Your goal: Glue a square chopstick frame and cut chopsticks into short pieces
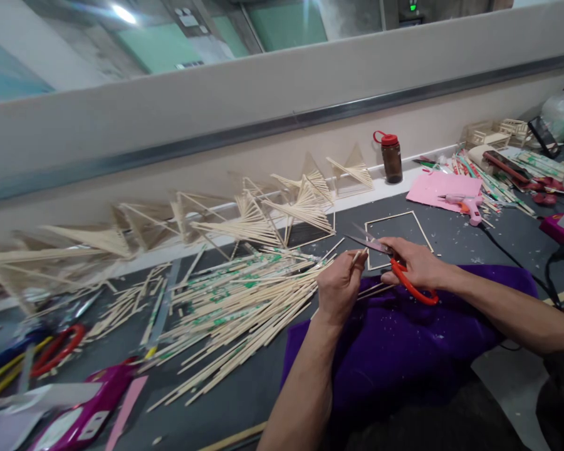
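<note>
Right grip on scissors, pointing left, long axis diagonal

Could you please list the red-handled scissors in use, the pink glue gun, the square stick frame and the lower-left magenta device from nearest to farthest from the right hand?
From the right hand, in the head view:
1. Red-handled scissors: in its grip.
2. Square stick frame: just beyond it.
3. Pink glue gun: farther right.
4. Magenta device: far left.

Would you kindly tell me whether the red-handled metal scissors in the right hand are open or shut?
Open: the red-handled metal scissors in the right hand show two blades with their tips spread apart.
</note>
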`<state>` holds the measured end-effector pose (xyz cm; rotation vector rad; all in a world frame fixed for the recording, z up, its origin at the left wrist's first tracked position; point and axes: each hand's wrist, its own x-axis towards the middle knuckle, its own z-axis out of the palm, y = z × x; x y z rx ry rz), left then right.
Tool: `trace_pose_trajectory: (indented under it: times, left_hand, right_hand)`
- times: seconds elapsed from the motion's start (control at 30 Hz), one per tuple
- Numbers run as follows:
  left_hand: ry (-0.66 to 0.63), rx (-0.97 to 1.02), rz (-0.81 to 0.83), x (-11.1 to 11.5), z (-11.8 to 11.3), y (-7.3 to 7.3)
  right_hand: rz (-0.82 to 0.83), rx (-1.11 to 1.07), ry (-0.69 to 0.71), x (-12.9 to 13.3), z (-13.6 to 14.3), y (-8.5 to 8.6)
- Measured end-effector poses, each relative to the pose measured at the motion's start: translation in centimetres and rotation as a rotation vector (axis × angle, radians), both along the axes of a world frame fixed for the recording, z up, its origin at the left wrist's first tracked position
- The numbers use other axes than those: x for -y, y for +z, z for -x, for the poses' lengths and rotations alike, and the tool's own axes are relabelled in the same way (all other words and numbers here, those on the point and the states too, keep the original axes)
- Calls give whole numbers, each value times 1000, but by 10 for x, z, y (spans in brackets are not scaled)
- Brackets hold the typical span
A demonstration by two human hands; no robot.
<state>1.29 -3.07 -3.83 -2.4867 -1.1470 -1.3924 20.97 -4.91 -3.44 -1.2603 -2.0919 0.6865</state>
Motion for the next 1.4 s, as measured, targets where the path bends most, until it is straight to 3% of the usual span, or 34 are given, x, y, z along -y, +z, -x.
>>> trace_pose_trajectory:
  times: [0.3,0.73,1.13,1.4]
  left_hand:
    - [14,16,140,4,-1,4]
    - [100,15,110,1,-2,0]
    - [53,24,60,3,0,-2]
    - [-1,37,162,5,0,4]
  right_hand:
    - [36,-65,13,2,0,2]
    - [23,-92,-32,2,4,2]
    - [-5,-29,-16,2,3,1]
    - [-12,-21,-6,3,1,2]
